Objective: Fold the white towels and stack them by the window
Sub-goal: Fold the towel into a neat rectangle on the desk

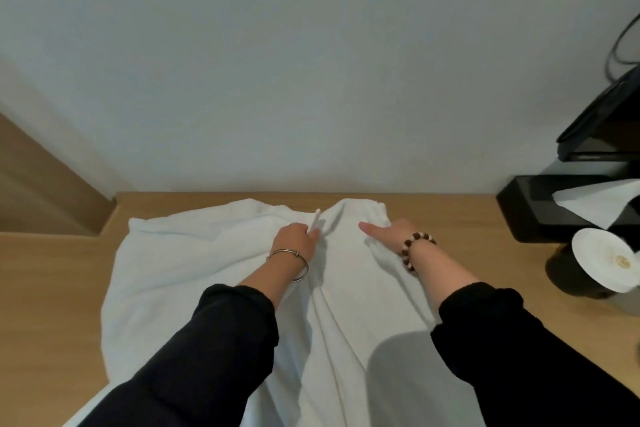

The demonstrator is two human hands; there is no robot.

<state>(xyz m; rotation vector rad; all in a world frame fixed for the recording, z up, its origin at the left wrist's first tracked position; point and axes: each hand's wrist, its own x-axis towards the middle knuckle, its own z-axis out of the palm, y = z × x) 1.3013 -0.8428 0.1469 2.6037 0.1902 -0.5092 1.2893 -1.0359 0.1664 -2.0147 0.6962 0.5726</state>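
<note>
A light wooden desk [52,288] stands against a plain, pale wall [277,62] in soft, even light. Left of the desk, a wooden panel [41,191] steps back. At the desk's right end sit a black tissue box [530,208], a white-lidded dark cup [602,260] and a black device [602,128] trailing cables [620,42].

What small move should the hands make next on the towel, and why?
Probably the left hand should pull the cloth it pinches out to the left, while the right hand presses the white towel down with straight fingers. The towel is bunched at its far edge, with creases between the hands, so it likely needs flattening before any fold.
</note>
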